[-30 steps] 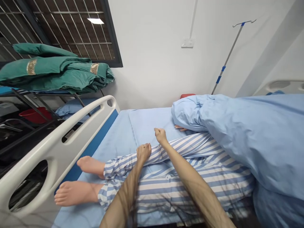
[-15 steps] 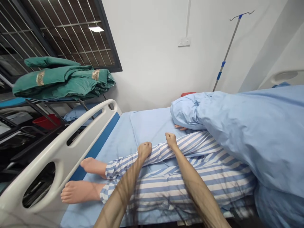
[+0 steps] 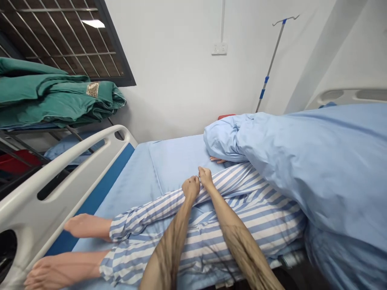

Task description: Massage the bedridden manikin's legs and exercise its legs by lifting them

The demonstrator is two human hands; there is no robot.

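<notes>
A lying figure, by its smooth pink feet (image 3: 87, 226) apparently a manikin, wears blue-and-white striped trousers (image 3: 266, 213). Over its far leg, around the knee, my left hand (image 3: 191, 187) is closed in a fist. My right hand (image 3: 205, 177) is also closed, right beside the left one and a little farther up the leg. Both fists are at the trouser cloth; whatever the curled fingers may hold is hidden. A light blue quilt (image 3: 287, 149) covers the figure's upper body, and the fingers of its hand (image 3: 217, 160) stick out from under the quilt.
A white footboard (image 3: 69, 181) closes the bed's left end. Light blue sheet (image 3: 178, 157) shows beyond the legs. An IV pole (image 3: 272, 64) stands by the wall. Folded green padded cloth (image 3: 60, 96) lies on a rack at the left, near a red basin (image 3: 18, 161).
My left hand has moved up the far leg toward the knee, so the two fists are now close together. The view has shifted to the right.
</notes>
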